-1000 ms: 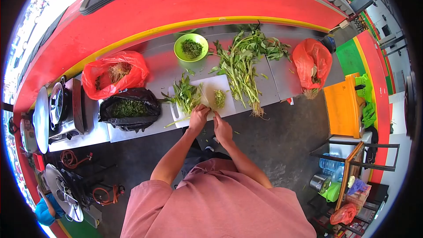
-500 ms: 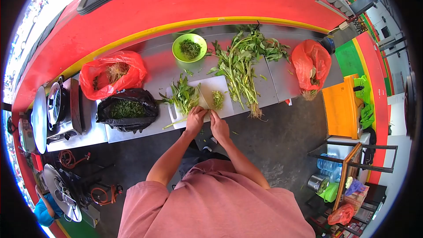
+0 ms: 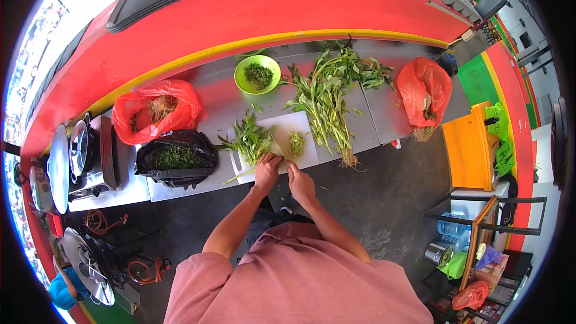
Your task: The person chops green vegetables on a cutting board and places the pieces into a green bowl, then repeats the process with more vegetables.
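At the counter's front edge, my right hand is closed round the handle of a knife, whose thin blade points away from me across the white cutting board. My left hand presses the stems of a bunch of leafy greens on the board, just left of the blade. Right of the knife lies a small heap of chopped stems. My fingers hide the knife's handle and the ends of the stems.
A green bowl with chopped greens stands behind the board. Uncut greens with roots lie to the right. A black bag of leaves, a red bag and a stove are leftward; another red bag hangs over the right edge.
The view has shifted slightly, so the counter sits lower in it. Both hands stay at the board's front edge with the knife and greens; the blade's angle looks little changed.
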Tool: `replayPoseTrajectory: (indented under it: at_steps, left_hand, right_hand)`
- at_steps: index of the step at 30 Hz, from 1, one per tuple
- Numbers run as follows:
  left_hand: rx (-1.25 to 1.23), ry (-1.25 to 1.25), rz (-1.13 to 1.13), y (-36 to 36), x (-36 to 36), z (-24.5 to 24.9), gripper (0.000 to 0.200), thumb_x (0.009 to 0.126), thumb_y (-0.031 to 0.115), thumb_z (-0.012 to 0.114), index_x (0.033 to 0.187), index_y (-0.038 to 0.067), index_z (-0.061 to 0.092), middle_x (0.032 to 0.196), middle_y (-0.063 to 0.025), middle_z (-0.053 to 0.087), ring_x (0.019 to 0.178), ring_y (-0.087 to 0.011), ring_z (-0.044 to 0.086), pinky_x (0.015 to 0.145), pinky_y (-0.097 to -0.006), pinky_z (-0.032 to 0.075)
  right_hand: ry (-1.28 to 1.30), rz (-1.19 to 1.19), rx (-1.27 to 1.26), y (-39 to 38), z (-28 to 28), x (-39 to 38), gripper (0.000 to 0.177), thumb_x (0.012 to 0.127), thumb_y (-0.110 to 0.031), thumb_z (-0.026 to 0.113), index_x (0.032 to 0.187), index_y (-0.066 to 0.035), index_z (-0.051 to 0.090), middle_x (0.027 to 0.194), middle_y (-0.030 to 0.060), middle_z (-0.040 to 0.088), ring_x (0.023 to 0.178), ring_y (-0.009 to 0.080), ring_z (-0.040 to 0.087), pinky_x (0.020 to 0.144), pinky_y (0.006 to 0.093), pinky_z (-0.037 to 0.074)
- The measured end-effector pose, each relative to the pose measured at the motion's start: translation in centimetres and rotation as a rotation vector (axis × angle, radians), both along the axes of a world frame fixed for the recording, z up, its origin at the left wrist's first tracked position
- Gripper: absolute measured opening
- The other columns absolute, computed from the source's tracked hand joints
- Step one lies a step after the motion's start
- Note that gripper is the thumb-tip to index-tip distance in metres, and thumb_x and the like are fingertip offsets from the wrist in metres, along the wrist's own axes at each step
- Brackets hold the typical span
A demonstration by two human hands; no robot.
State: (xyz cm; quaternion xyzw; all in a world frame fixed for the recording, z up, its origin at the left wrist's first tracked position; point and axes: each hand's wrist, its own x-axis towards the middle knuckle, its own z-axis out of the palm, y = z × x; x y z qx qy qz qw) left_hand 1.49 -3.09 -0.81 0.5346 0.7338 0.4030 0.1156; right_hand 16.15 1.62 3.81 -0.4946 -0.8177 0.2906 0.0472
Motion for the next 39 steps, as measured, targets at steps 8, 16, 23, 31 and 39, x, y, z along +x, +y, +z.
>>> replayPoseTrajectory:
  at_steps: [8, 16, 23, 31, 39]
  left_hand:
    - [-0.04, 0.072, -0.007, 1.6, 0.8, -0.6, 0.018, 0.086, 0.007, 0.067, 0.101, 0.01, 0.075, 0.094, -0.0068, 0.065, 0.094, -0.0303, 0.063, 0.081, -0.0433, 0.049]
    - [-0.129, 0.125, 0.003, 2.2, 0.5, 0.2, 0.031, 0.084, 0.011, 0.071, 0.115, 0.012, 0.072, 0.101, -0.0083, 0.063, 0.098, -0.0315, 0.062, 0.084, -0.044, 0.05]
    - [-0.129, -0.018, 0.162, 2.3, 1.0, 1.5, 0.054, 0.079, 0.015, 0.08, 0.131, 0.013, 0.063, 0.125, -0.0116, 0.054, 0.105, -0.0343, 0.062, 0.09, -0.0464, 0.049]
    - [-0.05, 0.107, 0.194, 1.1, 2.4, -0.3, 0.012, 0.088, 0.017, 0.069, 0.098, 0.013, 0.074, 0.093, -0.0059, 0.065, 0.097, -0.0283, 0.061, 0.084, -0.0432, 0.046]
    - [-0.033, 0.149, 0.215, 0.8, 3.0, -0.2, 0.01, 0.087, 0.018, 0.071, 0.095, 0.014, 0.074, 0.099, -0.004, 0.065, 0.098, -0.0271, 0.06, 0.087, -0.0422, 0.044]
  right_hand:
    - [0.045, -0.038, 0.033, 0.7, -0.1, 2.1, 0.033, 0.106, -0.034, 0.046, 0.134, -0.02, 0.057, 0.087, 0.0205, 0.073, 0.079, 0.0446, 0.07, 0.068, 0.0559, 0.056]
    - [0.207, -0.116, -0.083, 0.9, 0.7, 3.4, 0.034, 0.106, -0.034, 0.048, 0.129, -0.013, 0.062, 0.095, 0.0249, 0.071, 0.087, 0.0486, 0.067, 0.074, 0.0571, 0.054]
    - [0.317, -0.156, -0.116, 1.0, 0.1, 3.8, 0.037, 0.106, -0.034, 0.049, 0.13, -0.008, 0.061, 0.102, 0.0255, 0.071, 0.095, 0.0475, 0.067, 0.079, 0.0536, 0.055]
    - [0.2, -0.042, -0.208, 2.7, 0.9, 1.1, 0.041, 0.105, -0.039, 0.048, 0.129, -0.009, 0.062, 0.105, 0.0248, 0.071, 0.1, 0.0469, 0.066, 0.085, 0.0544, 0.053]
    - [0.325, -0.023, -0.155, 4.7, 1.4, 3.8, 0.041, 0.105, -0.039, 0.05, 0.129, -0.007, 0.062, 0.105, 0.0244, 0.071, 0.099, 0.0438, 0.068, 0.083, 0.0485, 0.054]
